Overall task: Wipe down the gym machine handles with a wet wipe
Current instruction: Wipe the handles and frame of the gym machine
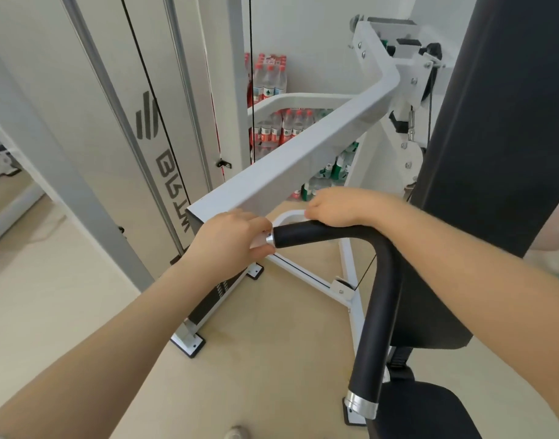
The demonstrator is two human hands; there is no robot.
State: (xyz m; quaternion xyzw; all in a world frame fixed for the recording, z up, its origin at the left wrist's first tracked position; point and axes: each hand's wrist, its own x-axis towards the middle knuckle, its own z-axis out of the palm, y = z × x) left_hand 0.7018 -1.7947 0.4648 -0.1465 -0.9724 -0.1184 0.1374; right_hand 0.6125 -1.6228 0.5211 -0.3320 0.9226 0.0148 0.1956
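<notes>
A person's left hand (232, 239) pinches a wet wipe (258, 241) at the handle (328, 236) tip while the right hand (338, 208) grips the bar, apparently mid-wipe; next, likely the foam length.

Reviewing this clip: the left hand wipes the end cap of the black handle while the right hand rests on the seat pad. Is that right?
Not quite. In the head view the right hand rests on the black handle itself, not on the seat pad. The left hand is at the end cap with the wipe.

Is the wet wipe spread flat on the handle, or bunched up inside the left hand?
Bunched. Only a small white edge of the wipe shows under the closed left hand at the handle end.
</notes>
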